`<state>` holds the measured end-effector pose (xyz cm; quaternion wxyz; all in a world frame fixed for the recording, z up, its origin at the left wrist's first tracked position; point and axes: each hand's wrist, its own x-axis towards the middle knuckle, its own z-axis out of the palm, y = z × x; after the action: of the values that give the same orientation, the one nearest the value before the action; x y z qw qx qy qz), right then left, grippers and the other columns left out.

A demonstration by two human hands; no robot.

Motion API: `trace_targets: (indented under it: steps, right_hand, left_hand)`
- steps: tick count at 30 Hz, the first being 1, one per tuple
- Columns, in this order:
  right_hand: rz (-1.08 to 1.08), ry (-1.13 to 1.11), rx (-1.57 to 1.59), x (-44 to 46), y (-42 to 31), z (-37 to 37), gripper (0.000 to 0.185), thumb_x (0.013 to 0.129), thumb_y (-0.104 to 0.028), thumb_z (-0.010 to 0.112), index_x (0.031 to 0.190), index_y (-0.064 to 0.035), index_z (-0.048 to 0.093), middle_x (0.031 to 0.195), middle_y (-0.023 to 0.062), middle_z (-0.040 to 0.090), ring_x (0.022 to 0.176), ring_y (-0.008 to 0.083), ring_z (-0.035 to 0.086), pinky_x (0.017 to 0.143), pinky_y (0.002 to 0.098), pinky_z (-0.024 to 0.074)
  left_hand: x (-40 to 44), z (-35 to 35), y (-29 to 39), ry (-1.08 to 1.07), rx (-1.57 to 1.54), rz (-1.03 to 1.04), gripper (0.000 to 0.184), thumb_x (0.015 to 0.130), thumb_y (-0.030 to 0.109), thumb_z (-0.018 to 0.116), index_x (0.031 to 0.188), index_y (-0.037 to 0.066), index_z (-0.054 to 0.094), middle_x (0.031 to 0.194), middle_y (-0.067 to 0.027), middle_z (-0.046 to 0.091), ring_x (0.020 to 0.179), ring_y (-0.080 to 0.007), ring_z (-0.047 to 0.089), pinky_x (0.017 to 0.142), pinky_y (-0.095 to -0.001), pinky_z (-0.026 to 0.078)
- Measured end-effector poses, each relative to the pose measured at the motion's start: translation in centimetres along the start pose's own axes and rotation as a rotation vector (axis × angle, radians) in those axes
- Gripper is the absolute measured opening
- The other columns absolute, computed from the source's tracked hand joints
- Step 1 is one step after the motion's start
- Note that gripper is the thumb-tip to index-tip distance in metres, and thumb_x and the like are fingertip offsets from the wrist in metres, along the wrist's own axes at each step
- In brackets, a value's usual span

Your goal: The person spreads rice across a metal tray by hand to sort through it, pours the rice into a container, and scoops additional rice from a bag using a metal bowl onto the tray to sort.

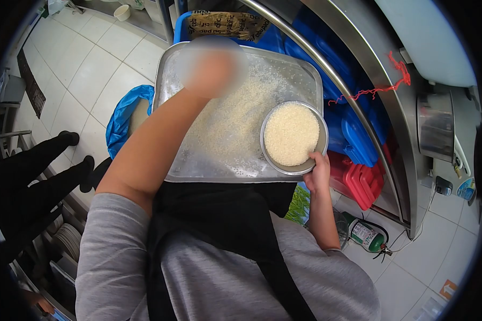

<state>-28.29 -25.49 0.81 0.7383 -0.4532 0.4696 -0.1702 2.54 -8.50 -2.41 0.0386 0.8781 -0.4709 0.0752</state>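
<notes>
A large metal tray [235, 172] lies in front of me with white grains [225, 120], which look like rice, scattered over it. My left hand [214, 69] is over the tray's upper left part; it is blurred, so its fingers and anything in them cannot be made out. At the tray's right side, my right hand [319, 170] grips the lower right rim of a round metal bowl [322, 142], thumb on the inner edge. The bowl is filled with the same kind of white grains [292, 134].
A blue bag [124, 109] stands left of the tray. Blue containers [359, 139] and red baskets [363, 184] are at the right, behind a curved metal rail [326, 67]. A green cylinder [365, 235] is on the tiled floor. Another person's dark-clothed legs [37, 160] show at left.
</notes>
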Motion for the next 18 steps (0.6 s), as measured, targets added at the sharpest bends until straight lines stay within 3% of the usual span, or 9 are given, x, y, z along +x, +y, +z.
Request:
trace_targets:
  steps: [5, 8, 10, 11, 13, 14, 16, 17, 18]
  right_hand:
    - [-0.008, 0.001, -0.008, -0.1, 0.2, 0.0, 0.037, 0.083, -0.002, 0.052, 0.118, 0.0025, 0.046, 0.112, 0.0166, 0.057, 0.101, 0.0281, 0.060, 0.085, 0.0402, 0.0522]
    - [0.007, 0.020, -0.007, 0.0, 0.4, -0.3, 0.037, 0.083, -0.002, 0.052, 0.118, 0.0027, 0.046, 0.112, 0.0167, 0.057, 0.101, 0.0280, 0.060, 0.085, 0.0400, 0.0523]
    - [-0.013, -0.004, 0.001, 0.2, 0.5, -0.6, 0.037, 0.082, -0.002, 0.052, 0.118, 0.0028, 0.046, 0.113, 0.0169, 0.057, 0.101, 0.0281, 0.060, 0.085, 0.0399, 0.0520]
    - [-0.013, -0.003, 0.003, 0.2, 0.5, -0.7, 0.037, 0.082, -0.002, 0.052, 0.118, 0.0028, 0.046, 0.113, 0.0169, 0.057, 0.101, 0.0281, 0.060, 0.085, 0.0399, 0.0520]
    - [0.022, 0.001, -0.010, 0.3, 0.4, -0.6, 0.045, 0.081, -0.002, 0.049, 0.126, 0.0013, 0.044, 0.120, 0.0165, 0.054, 0.110, 0.0293, 0.056, 0.093, 0.0405, 0.0481]
    - [0.017, -0.002, -0.003, 0.3, 0.4, -0.6, 0.045, 0.081, -0.002, 0.049, 0.126, 0.0013, 0.044, 0.120, 0.0165, 0.054, 0.110, 0.0293, 0.056, 0.093, 0.0405, 0.0481]
    - [0.017, -0.029, -0.031, 0.3, 0.2, -0.4, 0.045, 0.081, -0.002, 0.048, 0.126, 0.0013, 0.044, 0.120, 0.0166, 0.055, 0.110, 0.0293, 0.056, 0.093, 0.0401, 0.0481]
    - [-0.007, -0.042, -0.019, 0.4, 0.1, -0.2, 0.045, 0.081, -0.002, 0.048, 0.126, 0.0013, 0.044, 0.120, 0.0166, 0.055, 0.110, 0.0293, 0.056, 0.093, 0.0401, 0.0481]
    - [-0.010, -0.056, -0.003, 0.4, 0.1, 0.0, 0.045, 0.082, -0.002, 0.048, 0.127, 0.0015, 0.044, 0.120, 0.0167, 0.054, 0.110, 0.0291, 0.056, 0.093, 0.0399, 0.0481]
  left_hand:
    - [-0.7, 1.3, -0.3, 0.043, 0.048, 0.042, 0.014, 0.081, 0.015, 0.058, 0.091, 0.009, 0.064, 0.102, -0.0017, 0.056, 0.095, -0.0189, 0.055, 0.078, -0.0372, 0.042]
    - [-1.4, 1.0, -0.4, 0.038, -0.095, -0.047, 0.012, 0.083, 0.014, 0.058, 0.092, 0.009, 0.063, 0.105, -0.0023, 0.057, 0.097, -0.0211, 0.055, 0.079, -0.0382, 0.042]
    - [-1.7, 0.3, -0.6, 0.083, -0.408, -0.180, 0.014, 0.086, 0.013, 0.057, 0.093, 0.003, 0.063, 0.106, -0.0075, 0.059, 0.101, -0.0238, 0.055, 0.081, -0.0384, 0.043]
    - [-1.8, 0.3, -0.8, 0.082, -0.407, -0.177, 0.014, 0.086, 0.013, 0.057, 0.093, 0.003, 0.063, 0.106, -0.0075, 0.059, 0.101, -0.0238, 0.055, 0.081, -0.0384, 0.043]
    - [-1.4, 0.0, -1.2, 0.129, -0.900, -0.339, 0.010, 0.089, 0.013, 0.058, 0.094, 0.005, 0.061, 0.103, -0.0075, 0.058, 0.098, -0.0211, 0.054, 0.085, -0.0320, 0.042]
    - [-1.3, -0.2, -1.2, 0.135, -0.894, -0.333, 0.010, 0.089, 0.013, 0.058, 0.094, 0.005, 0.061, 0.103, -0.0075, 0.058, 0.098, -0.0211, 0.054, 0.085, -0.0320, 0.042]
    - [-0.6, -3.5, -0.7, 0.223, -1.361, -0.620, 0.008, 0.089, 0.011, 0.057, 0.093, 0.004, 0.060, 0.101, -0.0096, 0.058, 0.097, -0.0197, 0.053, 0.086, -0.0290, 0.041]
    - [0.2, -5.3, -0.6, 0.246, -1.353, -0.599, 0.008, 0.089, 0.011, 0.057, 0.093, 0.004, 0.060, 0.101, -0.0096, 0.058, 0.097, -0.0197, 0.053, 0.086, -0.0290, 0.041]
    - [1.1, -7.2, -0.4, 0.475, -1.188, -0.434, 0.007, 0.089, 0.011, 0.057, 0.092, 0.004, 0.059, 0.101, -0.0093, 0.058, 0.098, -0.0206, 0.054, 0.086, -0.0300, 0.041]
